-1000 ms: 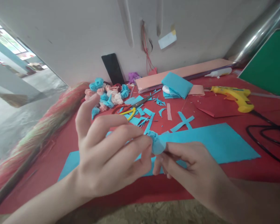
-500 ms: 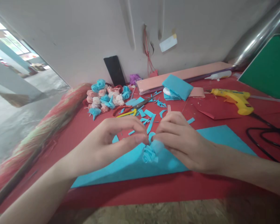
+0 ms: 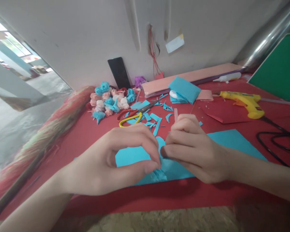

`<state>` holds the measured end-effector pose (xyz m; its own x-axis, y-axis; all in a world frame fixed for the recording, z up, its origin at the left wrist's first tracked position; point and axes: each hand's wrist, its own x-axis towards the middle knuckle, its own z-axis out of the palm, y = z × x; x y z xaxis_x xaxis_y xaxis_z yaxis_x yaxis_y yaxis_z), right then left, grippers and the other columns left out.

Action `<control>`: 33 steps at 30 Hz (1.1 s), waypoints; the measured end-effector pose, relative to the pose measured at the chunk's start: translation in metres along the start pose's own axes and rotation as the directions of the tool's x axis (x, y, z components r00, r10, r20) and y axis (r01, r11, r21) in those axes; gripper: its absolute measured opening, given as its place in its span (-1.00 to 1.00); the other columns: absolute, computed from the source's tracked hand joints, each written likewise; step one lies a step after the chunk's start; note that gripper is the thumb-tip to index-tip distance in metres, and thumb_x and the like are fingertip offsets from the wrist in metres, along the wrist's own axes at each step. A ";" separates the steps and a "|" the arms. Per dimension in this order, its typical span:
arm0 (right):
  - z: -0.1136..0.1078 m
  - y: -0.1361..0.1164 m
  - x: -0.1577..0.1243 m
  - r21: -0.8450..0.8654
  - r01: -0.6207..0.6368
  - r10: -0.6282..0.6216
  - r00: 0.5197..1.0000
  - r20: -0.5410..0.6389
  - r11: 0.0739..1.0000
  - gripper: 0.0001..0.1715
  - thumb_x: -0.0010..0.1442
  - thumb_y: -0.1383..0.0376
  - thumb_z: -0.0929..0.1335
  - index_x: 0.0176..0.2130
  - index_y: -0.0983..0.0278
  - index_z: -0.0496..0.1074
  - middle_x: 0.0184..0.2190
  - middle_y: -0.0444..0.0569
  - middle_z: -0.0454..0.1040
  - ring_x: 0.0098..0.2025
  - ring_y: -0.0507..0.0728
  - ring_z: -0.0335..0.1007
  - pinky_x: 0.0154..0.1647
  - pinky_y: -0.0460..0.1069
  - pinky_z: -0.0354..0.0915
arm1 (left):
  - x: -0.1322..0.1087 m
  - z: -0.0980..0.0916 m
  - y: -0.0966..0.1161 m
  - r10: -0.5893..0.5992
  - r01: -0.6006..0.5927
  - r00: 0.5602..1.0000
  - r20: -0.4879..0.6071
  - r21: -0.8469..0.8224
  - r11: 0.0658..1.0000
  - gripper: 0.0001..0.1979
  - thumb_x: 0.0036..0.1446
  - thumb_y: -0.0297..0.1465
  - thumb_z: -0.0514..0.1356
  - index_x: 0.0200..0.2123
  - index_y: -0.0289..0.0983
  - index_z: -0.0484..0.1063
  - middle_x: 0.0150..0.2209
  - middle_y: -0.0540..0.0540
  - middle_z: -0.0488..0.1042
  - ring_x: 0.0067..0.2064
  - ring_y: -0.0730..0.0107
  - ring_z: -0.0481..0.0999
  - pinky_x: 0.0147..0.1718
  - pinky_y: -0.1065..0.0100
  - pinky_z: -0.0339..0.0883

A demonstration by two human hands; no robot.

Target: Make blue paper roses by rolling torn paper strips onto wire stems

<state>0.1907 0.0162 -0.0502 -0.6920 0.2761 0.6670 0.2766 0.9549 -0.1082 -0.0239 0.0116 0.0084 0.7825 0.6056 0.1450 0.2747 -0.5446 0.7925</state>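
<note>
A blue crepe-paper flower (image 3: 159,175) hangs just below the thumb and forefinger of my left hand (image 3: 125,161), which pinch its edge. Beside it, my right hand (image 3: 193,148) is closed, its fingers pressed together on a blue paper strip (image 3: 160,141) that runs up from the flower. The fingers hide part of both. A pale, narrow piece (image 3: 176,114) sticks up by the right knuckles; whether it is held I cannot tell. Under both hands a blue paper sheet (image 3: 234,145) lies on the red table (image 3: 106,203).
Scissors (image 3: 139,116) lie among blue paper scraps (image 3: 156,120). Finished paper flowers (image 3: 108,100) are heaped at the left. Folded blue paper (image 3: 185,89) sits at the back; a yellow glue gun (image 3: 246,101) with a black cord (image 3: 270,141) is at the right. A fringed bundle (image 3: 43,141) lines the left edge.
My left hand has moved slightly right and down, its fingertips now over the flower. The flower has turned and dropped lower. My right hand has shifted a little right.
</note>
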 end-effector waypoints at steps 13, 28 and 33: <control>0.000 0.000 0.000 0.079 -0.024 0.018 0.997 0.071 0.997 -0.71 0.25 0.49 0.15 -0.38 0.30 0.36 -0.49 -0.09 0.30 -0.32 0.11 0.12 -0.14 0.07 0.07 | 0.002 0.001 -0.006 -0.011 0.007 0.996 0.092 0.038 0.999 -0.88 0.06 -0.57 0.19 -0.40 -0.24 0.35 -0.40 0.05 0.40 -0.35 0.50 0.39 -0.31 0.47 0.33; 0.003 0.000 -0.001 0.170 -0.035 0.017 0.994 0.109 0.985 -0.71 0.26 0.48 0.14 -0.44 0.28 0.29 -0.49 -0.09 0.27 -0.31 0.11 0.10 -0.18 0.08 0.09 | 0.003 0.003 -0.007 -0.037 0.033 0.992 0.121 0.035 0.999 -0.92 0.15 -0.48 0.15 -0.39 -0.23 0.36 -0.41 0.01 0.42 -0.33 0.42 0.37 -0.28 0.43 0.33; 0.001 0.000 -0.002 0.233 -0.055 0.024 0.990 0.136 0.971 -0.71 0.27 0.47 0.13 -0.40 0.32 0.33 -0.47 -0.06 0.28 -0.31 0.11 0.07 -0.18 0.08 0.09 | 0.001 0.002 -0.009 -0.072 0.076 0.990 0.118 -0.022 0.997 -0.89 0.21 -0.45 0.10 -0.39 -0.24 0.33 -0.40 0.03 0.35 -0.34 0.47 0.33 -0.28 0.48 0.30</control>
<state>0.1907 0.0158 -0.0522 -0.7692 0.3111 0.5581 0.1516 0.9374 -0.3136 -0.0244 0.0164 0.0001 0.8212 0.5705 0.0160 0.3205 -0.4842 0.8141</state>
